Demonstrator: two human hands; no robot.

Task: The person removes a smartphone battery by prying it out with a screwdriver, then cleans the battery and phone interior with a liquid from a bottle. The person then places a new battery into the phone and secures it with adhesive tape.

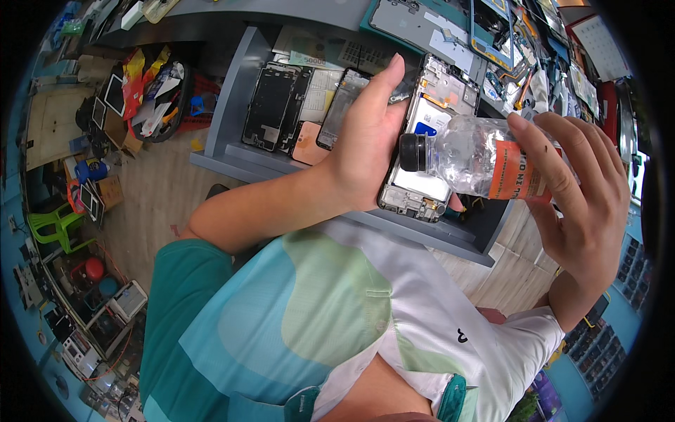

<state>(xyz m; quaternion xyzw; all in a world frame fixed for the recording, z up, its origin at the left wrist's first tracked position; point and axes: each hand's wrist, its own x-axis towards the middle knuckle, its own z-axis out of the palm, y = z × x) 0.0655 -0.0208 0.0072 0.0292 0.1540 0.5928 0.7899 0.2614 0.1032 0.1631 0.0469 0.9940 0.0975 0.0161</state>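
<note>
My left hand [367,137] supports an opened smartphone [415,202] from below, its thumb raised. The phone's inside faces up, with a pale battery and bare circuit parts showing. My right hand [580,179] grips a clear plastic bottle [464,151] with an orange label. The bottle is tilted on its side over the phone, its black cap [413,152] toward my left palm. Whether the cap touches the phone, I cannot tell. Most of my left fingers are hidden beneath the phone.
Below the hands, a grey drawer [236,91] stands open, holding phone shells [275,105], a copper-coloured phone back [307,143] and a banknote [309,59]. Phone frames [491,32] and loose parts crowd the bench. At left are a full waste bin [165,105] and a green chair [58,224].
</note>
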